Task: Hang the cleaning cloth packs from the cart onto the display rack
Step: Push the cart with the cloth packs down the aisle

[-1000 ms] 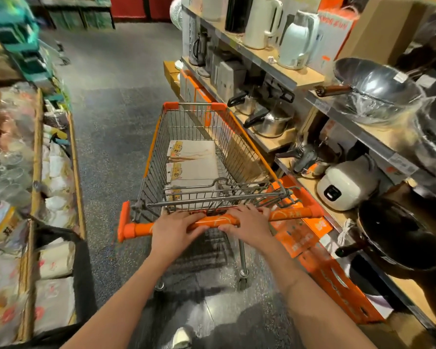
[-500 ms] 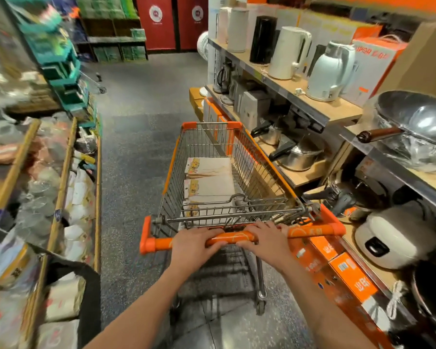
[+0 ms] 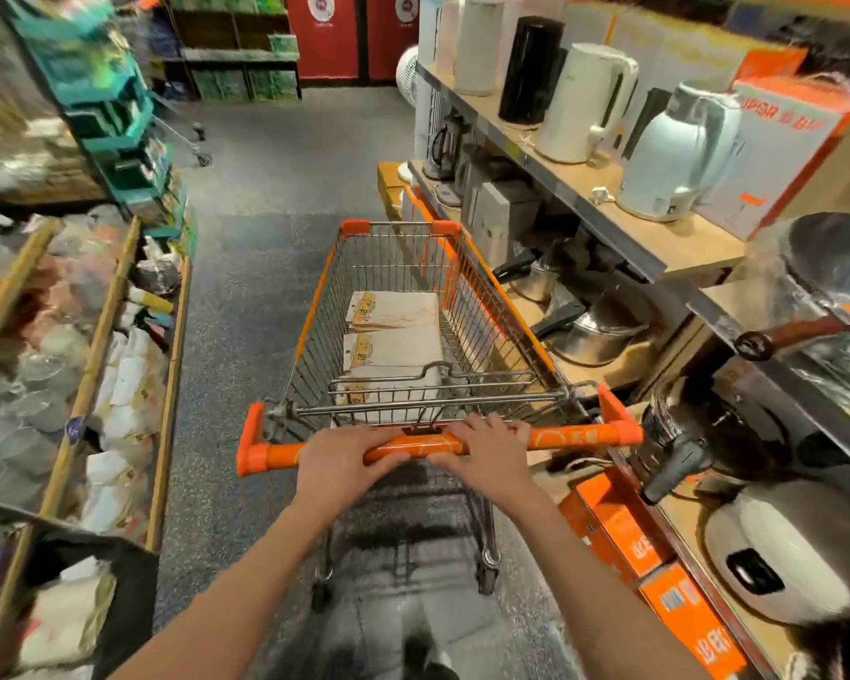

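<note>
- Gripping the orange cart handle (image 3: pixel 550 441) from the head view, the left hand (image 3: pixel 347 458) and the right hand (image 3: pixel 487 451) sit side by side near its middle, fingers (image 3: pixel 499 427) curled over the top of the bar and pressed together, thumbs tucked beneath; judging by this, the hold is for steering the shopping cart (image 3: pixel 315 306) down the aisle, not yet for unloading.
- Beyond the fingers, low in the basket, lie the cleaning cloth packs (image 3: pixel 396 311), flat and in a row running away from the handle, probably so they ride without sliding.
- Counted: three stacks can be made out, the nearest partly hidden behind the folded child seat wire (image 3: pixel 433 385); how many packs each stack holds cannot be told.
- Right of the right-hand fingers stands a shelf (image 3: pixel 658 257) with kettles (image 3: pixel 585 103), at least five in a line; pots sit below.
- No display rack for the cloths can be identified with certainty.
</note>
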The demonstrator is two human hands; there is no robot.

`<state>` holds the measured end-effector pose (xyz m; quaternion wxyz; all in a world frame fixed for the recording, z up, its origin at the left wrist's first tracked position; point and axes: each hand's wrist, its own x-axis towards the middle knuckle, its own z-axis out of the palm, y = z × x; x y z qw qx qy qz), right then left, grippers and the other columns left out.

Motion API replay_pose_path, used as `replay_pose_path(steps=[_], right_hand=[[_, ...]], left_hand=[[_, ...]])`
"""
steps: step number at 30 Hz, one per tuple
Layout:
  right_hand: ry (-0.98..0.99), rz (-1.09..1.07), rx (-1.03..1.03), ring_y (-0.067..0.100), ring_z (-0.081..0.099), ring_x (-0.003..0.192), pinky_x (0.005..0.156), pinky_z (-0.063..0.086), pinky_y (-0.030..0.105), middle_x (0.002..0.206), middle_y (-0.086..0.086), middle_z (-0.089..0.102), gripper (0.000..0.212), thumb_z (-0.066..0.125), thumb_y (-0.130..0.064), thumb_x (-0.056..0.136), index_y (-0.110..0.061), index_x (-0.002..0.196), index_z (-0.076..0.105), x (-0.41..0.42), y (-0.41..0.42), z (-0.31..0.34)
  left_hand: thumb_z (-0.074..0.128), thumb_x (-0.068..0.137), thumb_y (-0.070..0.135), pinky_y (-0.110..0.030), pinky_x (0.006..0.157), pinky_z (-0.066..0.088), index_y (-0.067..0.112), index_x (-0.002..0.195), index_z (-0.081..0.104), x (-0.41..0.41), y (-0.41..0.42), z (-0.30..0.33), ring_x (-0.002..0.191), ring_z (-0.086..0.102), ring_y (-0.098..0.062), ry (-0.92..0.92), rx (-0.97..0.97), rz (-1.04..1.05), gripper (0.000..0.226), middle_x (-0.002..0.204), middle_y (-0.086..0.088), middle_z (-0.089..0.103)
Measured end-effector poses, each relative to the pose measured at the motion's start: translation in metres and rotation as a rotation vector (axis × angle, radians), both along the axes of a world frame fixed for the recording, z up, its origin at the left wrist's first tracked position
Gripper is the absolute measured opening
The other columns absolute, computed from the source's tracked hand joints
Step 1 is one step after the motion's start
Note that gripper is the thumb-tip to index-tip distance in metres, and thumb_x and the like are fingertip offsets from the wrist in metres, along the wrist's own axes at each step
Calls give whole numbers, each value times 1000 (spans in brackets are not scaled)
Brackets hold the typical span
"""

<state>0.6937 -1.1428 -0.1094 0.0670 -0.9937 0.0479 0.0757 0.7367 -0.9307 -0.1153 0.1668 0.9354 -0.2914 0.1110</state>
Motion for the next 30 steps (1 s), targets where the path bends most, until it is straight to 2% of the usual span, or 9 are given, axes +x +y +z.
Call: replay_pose_path(steps=[3, 6, 11, 17, 19, 23, 27, 30], right_hand=[[-23, 27, 10, 20, 36, 128, 96, 16, 45, 137, -8, 47, 67, 24, -79, 79, -39, 126, 49, 25, -16, 0], [-34, 62, 3, 18, 38, 123, 94, 19, 44, 131, -9, 49, 66, 21, -79, 80, -39, 123, 50, 51, -31, 2], [-73, 96, 31, 17, 41, 117, 88, 17, 40, 126, -10, 52, 64, 22, -78, 81, -39, 121, 52, 89, -53, 3], [-98, 118, 25, 17, 42, 116, 86, 16, 40, 124, -11, 53, 63, 21, -78, 81, -40, 120, 52, 130, -71, -2], [-97, 125, 18, 17, 41, 116, 87, 16, 41, 123, -11, 53, 64, 19, -79, 81, -40, 120, 51, 145, -76, -5], [-93, 131, 11, 17, 41, 117, 88, 14, 41, 124, -10, 53, 66, 18, -79, 80, -40, 121, 51, 174, -81, -6], [-100, 141, 13, 17, 41, 116, 85, 13, 39, 124, -10, 53, 61, 21, -78, 82, -40, 120, 51, 203, -86, -3], [-60, 144, 15, 19, 40, 118, 90, 16, 43, 126, -9, 52, 59, 25, -77, 82, -40, 121, 51, 228, -89, -1]], left_hand=[[28, 80, 78, -26, 74, 49, 41, 116, 66, 23, -15, 2, 89, 67, -7, 32, -4, 22, 64, 101, 17, 72], [20, 79, 83, -24, 74, 49, 45, 115, 64, 44, -28, 3, 87, 65, -4, 37, -2, 44, 69, 97, 19, 71], [23, 79, 81, -24, 71, 48, 45, 114, 65, 79, -49, 3, 83, 66, -4, 35, -22, 72, 65, 93, 19, 72], [27, 80, 79, -15, 57, 33, 45, 105, 69, 115, -67, 6, 73, 67, -3, -19, -55, 97, 60, 84, 20, 72], [28, 79, 80, -12, 57, 29, 46, 106, 69, 128, -71, 5, 76, 67, -3, -4, -63, 103, 60, 88, 21, 72], [24, 78, 83, -15, 63, 35, 47, 110, 66, 154, -75, 4, 82, 65, -1, 29, -65, 111, 64, 93, 22, 72], [19, 78, 84, -18, 64, 41, 47, 111, 66, 183, -80, 4, 78, 65, -2, 40, -60, 120, 69, 89, 20, 72], [23, 78, 81, -21, 63, 42, 46, 110, 67, 207, -84, 4, 76, 66, -5, 33, -51, 121, 65, 85, 18, 72]])
